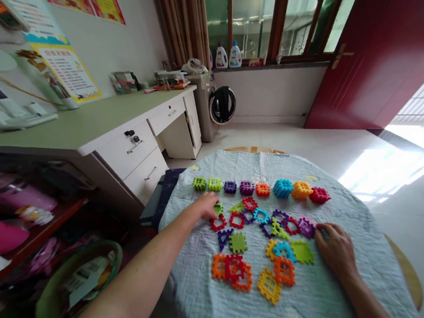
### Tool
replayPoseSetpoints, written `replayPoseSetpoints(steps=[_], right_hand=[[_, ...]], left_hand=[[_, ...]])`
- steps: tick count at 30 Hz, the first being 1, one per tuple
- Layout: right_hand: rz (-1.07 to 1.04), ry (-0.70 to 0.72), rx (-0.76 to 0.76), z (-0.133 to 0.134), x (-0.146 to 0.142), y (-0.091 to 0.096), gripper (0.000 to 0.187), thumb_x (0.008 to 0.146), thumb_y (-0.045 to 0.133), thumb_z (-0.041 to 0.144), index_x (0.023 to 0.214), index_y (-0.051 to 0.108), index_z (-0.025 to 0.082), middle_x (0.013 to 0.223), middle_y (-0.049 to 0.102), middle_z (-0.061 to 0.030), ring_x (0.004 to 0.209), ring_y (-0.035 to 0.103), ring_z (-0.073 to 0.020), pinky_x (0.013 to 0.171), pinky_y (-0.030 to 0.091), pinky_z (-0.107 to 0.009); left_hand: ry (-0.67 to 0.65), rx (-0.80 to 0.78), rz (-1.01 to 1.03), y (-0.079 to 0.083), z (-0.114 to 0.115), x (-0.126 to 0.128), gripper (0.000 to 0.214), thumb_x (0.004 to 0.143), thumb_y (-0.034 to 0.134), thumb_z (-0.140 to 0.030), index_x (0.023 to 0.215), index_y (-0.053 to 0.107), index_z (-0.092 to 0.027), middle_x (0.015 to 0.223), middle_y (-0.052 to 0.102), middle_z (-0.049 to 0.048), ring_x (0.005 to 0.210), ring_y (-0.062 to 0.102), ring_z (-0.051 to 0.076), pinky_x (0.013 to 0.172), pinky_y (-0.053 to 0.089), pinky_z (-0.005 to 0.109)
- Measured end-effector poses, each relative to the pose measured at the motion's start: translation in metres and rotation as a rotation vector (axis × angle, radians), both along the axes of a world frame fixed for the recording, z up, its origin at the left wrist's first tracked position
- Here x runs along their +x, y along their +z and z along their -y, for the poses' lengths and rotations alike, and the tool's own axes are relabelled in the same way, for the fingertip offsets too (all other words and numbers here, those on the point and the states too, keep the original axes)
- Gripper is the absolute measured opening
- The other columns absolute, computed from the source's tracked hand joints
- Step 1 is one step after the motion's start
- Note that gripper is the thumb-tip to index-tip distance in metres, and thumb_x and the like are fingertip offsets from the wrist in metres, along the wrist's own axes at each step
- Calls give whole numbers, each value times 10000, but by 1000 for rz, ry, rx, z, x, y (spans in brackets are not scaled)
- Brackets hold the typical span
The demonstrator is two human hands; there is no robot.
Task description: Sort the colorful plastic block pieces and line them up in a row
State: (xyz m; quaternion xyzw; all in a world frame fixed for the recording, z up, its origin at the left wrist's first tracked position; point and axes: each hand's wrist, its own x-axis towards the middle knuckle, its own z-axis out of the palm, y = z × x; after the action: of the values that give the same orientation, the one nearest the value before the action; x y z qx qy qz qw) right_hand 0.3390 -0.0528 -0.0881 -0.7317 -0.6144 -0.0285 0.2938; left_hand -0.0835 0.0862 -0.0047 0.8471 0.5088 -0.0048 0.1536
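On the cloth-covered round table, my left hand [206, 205] reaches in from the left, its fingers closed on a green interlocking plastic piece [218, 209]. A red open-frame piece [218, 223] lies just below it. My right hand [336, 248] rests on the cloth at the right, fingers loosely extended and empty, the tips beside a purple piece [306, 228]. Between the hands lie scattered loose pieces, among them a green square [238, 243], a purple triangle [225, 238], a yellow window piece [269, 285] and an orange one [284, 271].
Along the far side runs a row of assembled blocks, including a blue block [283, 188] and a red block [320, 195]. A desk [115, 116] stands to the left, with a green basket [114, 257] below. Behind are a washing machine [204, 106] and a red door [368, 49].
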Motion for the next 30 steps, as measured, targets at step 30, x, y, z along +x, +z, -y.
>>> replayPoseSetpoints(steps=[30], right_hand=[[-51,5,63,2,-2,4,267,816,505,403,839,669,193,928,689,-114,893,606,-273,878,441,-418]], left_hand=[[42,64,-169,38,-103,-76,546,614,721,-290,1144,652,-178,1123,652,73,994,617,229,891,487,289]])
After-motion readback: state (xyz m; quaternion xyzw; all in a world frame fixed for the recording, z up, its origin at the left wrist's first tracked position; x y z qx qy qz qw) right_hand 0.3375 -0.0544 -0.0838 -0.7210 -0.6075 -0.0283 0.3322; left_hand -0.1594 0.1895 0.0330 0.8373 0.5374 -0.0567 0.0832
